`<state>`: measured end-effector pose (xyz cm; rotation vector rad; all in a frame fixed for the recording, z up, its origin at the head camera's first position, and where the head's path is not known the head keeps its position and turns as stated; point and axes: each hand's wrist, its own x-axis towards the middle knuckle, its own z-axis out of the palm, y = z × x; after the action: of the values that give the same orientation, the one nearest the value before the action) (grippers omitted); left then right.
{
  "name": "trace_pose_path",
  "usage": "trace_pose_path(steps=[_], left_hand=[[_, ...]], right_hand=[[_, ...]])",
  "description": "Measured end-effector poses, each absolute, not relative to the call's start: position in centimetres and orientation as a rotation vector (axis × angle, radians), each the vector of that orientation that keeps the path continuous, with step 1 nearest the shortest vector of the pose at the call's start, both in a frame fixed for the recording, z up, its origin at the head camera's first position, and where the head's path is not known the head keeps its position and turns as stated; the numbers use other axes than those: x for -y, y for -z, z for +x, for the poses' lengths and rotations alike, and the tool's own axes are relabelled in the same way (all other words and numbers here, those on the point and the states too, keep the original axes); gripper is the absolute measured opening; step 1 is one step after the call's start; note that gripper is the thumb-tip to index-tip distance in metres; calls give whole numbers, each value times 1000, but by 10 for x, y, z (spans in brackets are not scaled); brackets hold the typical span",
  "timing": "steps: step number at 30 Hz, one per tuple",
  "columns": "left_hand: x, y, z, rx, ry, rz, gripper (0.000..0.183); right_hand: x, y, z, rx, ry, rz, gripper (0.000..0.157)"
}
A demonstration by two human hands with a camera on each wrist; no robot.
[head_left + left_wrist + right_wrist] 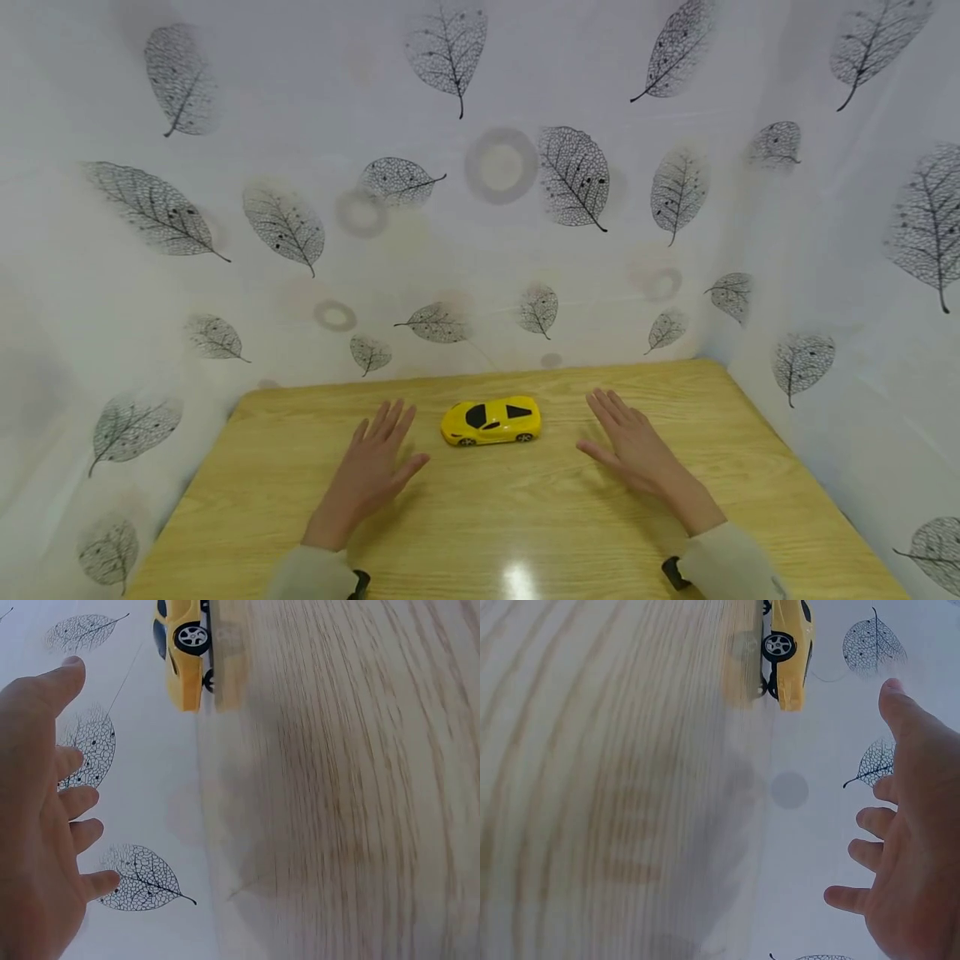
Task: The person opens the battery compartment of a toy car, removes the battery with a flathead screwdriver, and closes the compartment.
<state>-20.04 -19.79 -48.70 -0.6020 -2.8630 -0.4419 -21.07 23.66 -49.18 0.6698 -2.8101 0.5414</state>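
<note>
Leaf-print sheeting (487,258) on 3 sides of a wood-grain table (487,508) makes a screened-off booth.

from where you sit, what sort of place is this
Probably a small curtained-off recording booth: pale leaf-print sheeting surrounds a wood-grain table behind and on both sides, with one yellow toy car on it.

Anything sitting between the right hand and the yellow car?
No object: only bare wooden tabletop shows between the right hand and the yellow car, as seen in the head view.
</note>
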Motion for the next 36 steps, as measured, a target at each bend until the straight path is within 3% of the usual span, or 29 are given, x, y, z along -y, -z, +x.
trace_pose_path(steps=[36], left_hand=[[151,514,-240,2965,621,-587,71]], right_hand=[[-182,516,-257,2885,-657,771,75]])
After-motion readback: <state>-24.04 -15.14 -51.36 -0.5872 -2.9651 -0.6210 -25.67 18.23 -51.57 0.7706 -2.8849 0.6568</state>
